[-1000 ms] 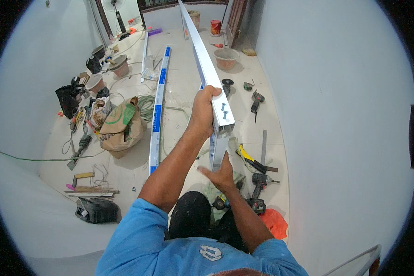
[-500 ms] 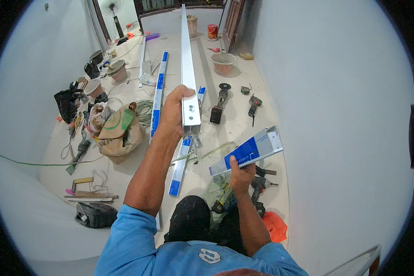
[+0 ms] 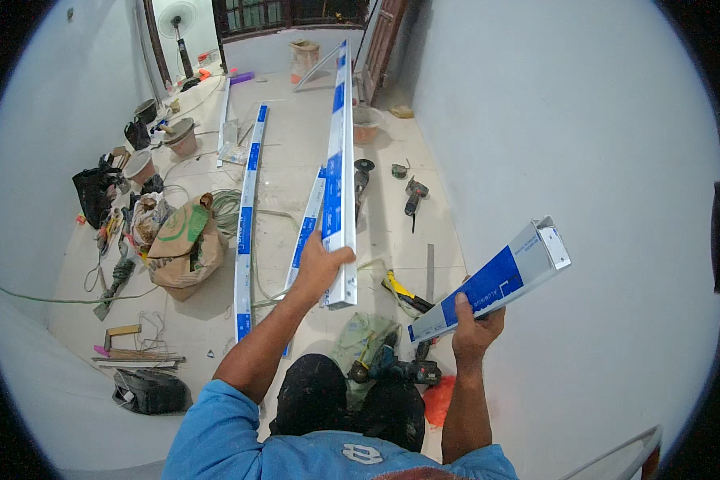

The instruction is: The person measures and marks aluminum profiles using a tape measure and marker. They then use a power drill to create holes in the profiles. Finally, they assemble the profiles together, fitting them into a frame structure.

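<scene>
**Two aluminium sections held aloft, one in each hand**

Left hand point(image 3: 318, 268): fingers clenched around the near end of a long white aluminium channel with blue label panels point(image 3: 340, 168). The thumb lies across the face turned to the camera; the other fingers wrap behind it and are hidden. The grip sits just short of the cut end, which juts a little below the hand. From there the length runs up and away toward the far doorway, so the hand appears to carry one end while the far end rests or points elsewhere; where it ends cannot be told.

Right hand point(image 3: 474, 328): fingers closed on the lower part of a short white rectangular aluminium offcut with a blue label point(image 3: 492, 282). The piece slants up and to the right of the hand, its open hollow end uppermost, close to the pale grey wall point(image 3: 584, 200). The two sections are well apart, not touching.

Surroundings: on the tiled floor point(image 3: 296, 144) below lie two more white-and-blue channels point(image 3: 246, 216), one partly behind the left forearm. Near the person's knees are a cordless drill point(image 3: 396, 370) and a yellow-handled tool point(image 3: 404, 292). A brown paper sack point(image 3: 186, 240) and coiled green cable point(image 3: 230, 206) sit to the left, an angle grinder point(image 3: 363, 172) further off.
</scene>
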`<action>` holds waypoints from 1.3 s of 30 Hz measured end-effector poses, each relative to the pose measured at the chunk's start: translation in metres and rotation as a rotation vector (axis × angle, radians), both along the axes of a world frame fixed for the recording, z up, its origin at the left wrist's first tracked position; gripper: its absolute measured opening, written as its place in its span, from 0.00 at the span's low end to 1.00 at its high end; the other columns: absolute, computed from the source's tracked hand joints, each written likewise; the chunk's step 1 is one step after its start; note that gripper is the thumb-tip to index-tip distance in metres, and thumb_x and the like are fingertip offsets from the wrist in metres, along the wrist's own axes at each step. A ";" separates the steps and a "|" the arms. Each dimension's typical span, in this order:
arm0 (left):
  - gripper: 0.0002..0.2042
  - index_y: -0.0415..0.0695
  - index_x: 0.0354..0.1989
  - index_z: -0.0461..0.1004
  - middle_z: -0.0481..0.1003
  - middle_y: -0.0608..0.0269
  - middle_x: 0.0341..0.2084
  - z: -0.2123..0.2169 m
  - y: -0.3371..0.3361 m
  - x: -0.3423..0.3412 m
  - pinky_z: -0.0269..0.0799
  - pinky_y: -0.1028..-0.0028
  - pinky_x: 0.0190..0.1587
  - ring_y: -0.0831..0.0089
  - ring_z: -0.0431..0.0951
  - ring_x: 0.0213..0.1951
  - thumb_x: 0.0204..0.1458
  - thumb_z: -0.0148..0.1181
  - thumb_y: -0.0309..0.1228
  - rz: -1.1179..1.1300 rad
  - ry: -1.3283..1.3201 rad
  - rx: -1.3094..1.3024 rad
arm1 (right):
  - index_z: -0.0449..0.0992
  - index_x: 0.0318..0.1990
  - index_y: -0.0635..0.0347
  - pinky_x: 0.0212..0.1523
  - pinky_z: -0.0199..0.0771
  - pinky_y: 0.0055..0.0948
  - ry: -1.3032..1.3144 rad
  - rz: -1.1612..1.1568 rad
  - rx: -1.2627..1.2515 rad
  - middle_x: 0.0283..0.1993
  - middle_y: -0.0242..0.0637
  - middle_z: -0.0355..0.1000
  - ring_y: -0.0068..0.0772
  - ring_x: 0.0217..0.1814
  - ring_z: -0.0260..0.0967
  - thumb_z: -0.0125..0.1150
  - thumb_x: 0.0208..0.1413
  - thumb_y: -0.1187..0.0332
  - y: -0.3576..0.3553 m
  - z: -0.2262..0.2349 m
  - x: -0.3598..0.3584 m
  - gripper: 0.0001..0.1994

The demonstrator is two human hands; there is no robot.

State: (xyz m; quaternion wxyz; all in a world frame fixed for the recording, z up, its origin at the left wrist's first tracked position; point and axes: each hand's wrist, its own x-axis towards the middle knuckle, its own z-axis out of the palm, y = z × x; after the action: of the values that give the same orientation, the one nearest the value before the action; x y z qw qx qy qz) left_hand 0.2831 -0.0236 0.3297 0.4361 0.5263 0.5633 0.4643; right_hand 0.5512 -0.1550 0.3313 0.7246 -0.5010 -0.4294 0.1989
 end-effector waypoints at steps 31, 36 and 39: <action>0.46 0.31 0.59 0.57 0.78 0.31 0.48 -0.222 -0.032 0.068 0.77 0.50 0.55 0.40 0.82 0.51 0.44 0.78 0.52 -0.130 0.552 -0.364 | 0.75 0.56 0.69 0.56 0.79 0.35 0.082 -0.027 0.000 0.52 0.49 0.82 0.35 0.52 0.80 0.70 0.57 0.79 -0.004 -0.010 0.077 0.19; 0.47 0.27 0.59 0.63 0.78 0.32 0.50 -0.246 -0.022 0.059 0.77 0.53 0.55 0.43 0.82 0.52 0.46 0.73 0.58 -0.154 0.413 -0.422 | 0.70 0.55 0.76 0.53 0.86 0.55 0.066 -0.027 0.022 0.51 0.63 0.78 0.57 0.52 0.81 0.62 0.62 0.77 -0.028 0.043 0.088 0.17; 0.45 0.26 0.60 0.66 0.78 0.34 0.51 -0.261 -0.024 0.052 0.76 0.55 0.55 0.45 0.81 0.53 0.47 0.72 0.57 -0.129 0.319 -0.451 | 0.71 0.54 0.76 0.52 0.87 0.56 0.091 0.043 0.076 0.51 0.63 0.78 0.58 0.52 0.81 0.63 0.63 0.74 -0.040 0.058 0.097 0.16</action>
State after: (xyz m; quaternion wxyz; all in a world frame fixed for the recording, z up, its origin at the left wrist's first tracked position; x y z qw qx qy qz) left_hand 0.3354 -0.0475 0.0684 0.4768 0.5170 0.6792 0.2098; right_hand 0.6482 -0.1947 0.3898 0.7574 -0.4544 -0.4138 0.2205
